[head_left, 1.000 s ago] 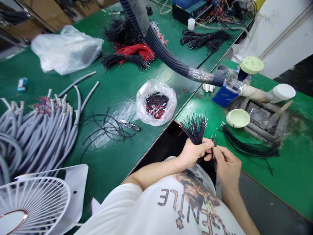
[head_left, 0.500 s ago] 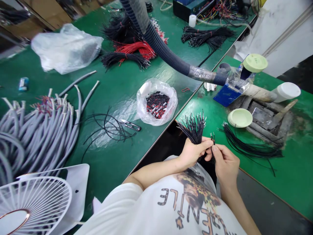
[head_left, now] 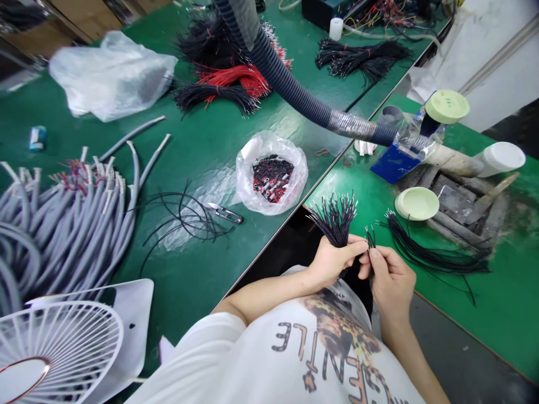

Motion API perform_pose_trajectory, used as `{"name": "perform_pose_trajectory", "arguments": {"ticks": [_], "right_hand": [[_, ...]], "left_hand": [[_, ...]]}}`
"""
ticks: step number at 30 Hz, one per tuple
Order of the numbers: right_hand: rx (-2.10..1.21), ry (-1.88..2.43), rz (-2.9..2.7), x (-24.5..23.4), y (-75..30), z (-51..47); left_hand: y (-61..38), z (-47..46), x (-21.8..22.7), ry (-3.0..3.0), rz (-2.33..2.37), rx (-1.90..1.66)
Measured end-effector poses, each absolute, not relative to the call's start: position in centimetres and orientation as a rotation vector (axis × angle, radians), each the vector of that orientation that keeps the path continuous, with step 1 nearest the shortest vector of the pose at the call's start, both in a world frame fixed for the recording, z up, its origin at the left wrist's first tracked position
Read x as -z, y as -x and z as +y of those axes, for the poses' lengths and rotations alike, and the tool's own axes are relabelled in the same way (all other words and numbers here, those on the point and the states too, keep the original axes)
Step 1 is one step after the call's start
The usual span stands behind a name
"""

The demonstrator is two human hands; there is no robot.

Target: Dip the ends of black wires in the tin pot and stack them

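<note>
My left hand (head_left: 332, 259) is wrapped round a thick bundle of black wires (head_left: 336, 219), whose stripped, silvery ends fan out upward. Its thumb reaches right toward a few separate black wires (head_left: 370, 238). These are pinched between the thumb and fingers of my right hand (head_left: 389, 275), with their bare tips pointing up. Both hands meet in front of my body, over the gap by the green bench. To the right, a loose bunch of black wires (head_left: 429, 249) lies on the bench, apart from my hands.
A plastic bag of small black and red pieces (head_left: 273, 178) stands on the left table near thread snips (head_left: 226, 213). Grey cables (head_left: 76, 224) and a white fan (head_left: 63, 348) fill the left. A ribbed hose (head_left: 295, 95) crosses above. Light-green lids (head_left: 416, 203) sit at right.
The view has shifted slightly. The few wires in my right hand stand a little more spread at their tips. Both hands keep their holds.
</note>
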State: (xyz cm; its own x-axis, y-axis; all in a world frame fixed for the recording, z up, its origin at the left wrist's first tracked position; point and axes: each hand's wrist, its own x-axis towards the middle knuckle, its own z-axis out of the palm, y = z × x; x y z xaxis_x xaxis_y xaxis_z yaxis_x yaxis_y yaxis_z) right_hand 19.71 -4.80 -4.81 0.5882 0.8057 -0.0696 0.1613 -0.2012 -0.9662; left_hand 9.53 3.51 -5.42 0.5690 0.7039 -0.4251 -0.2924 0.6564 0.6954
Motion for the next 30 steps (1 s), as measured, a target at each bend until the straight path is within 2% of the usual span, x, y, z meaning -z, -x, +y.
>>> {"name": "perform_pose_trajectory", "arguments": {"ticks": [30], "right_hand": [[-0.607,1.79,-1.014,5.19,-19.59,-4.96]], "left_hand": [[-9.76,3.38,5.65,-0.488,0.778,-0.726]]}}
